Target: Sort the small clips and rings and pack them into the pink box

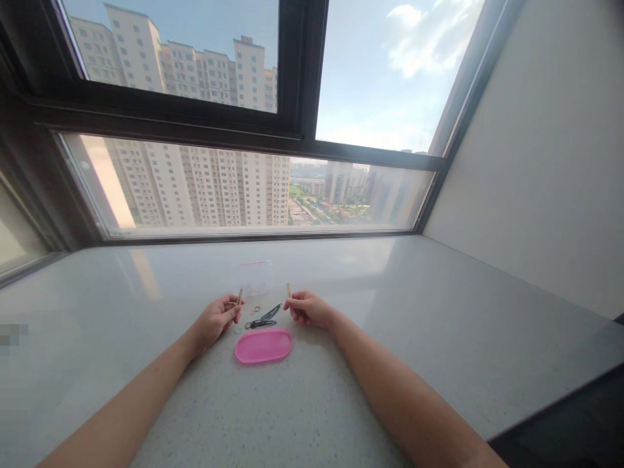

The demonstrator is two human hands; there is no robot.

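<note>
Watching through the head camera, I have the left hand (pixel 214 322) pinching a left stick (pixel 239 296), slim and tan, between thumb and fingers. My right hand (pixel 309 308) grips a similar right stick (pixel 288 290), its end poking up above the curled fingers. The two sticks are apart, both upright or nearly so, over the pale counter (pixel 312 416). Between the hands lie black clips (pixel 264 321), with small rings (pixel 257 309) just beyond them. Nearer me sits the pink tray (pixel 264 346), just beside the clips. Past the rings, a clear bag (pixel 256 279) with a pinkish strip lies flat, near the window (pixel 263 185). I can't tell what the sticks are made of.
</note>
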